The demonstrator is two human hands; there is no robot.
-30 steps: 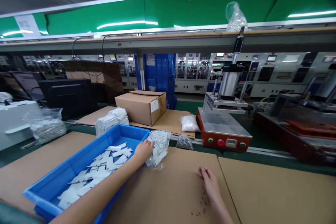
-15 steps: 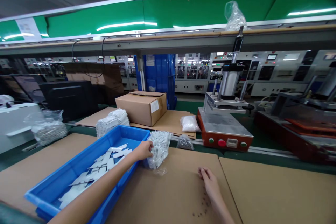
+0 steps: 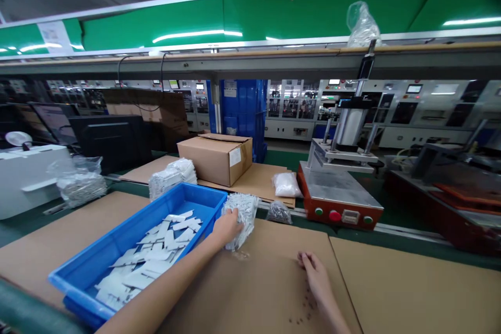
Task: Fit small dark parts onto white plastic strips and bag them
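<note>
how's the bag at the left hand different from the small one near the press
The larger bag holds pale parts; the smaller bag holds dark pieces. The left hand is at the larger bag, while no hand touches the smaller bag. Both are see-through.

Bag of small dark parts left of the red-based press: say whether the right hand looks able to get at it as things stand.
Probably yes: the bag of small dark parts lies ahead and to the left of the right hand, and only flat cardboard shows between.
</note>
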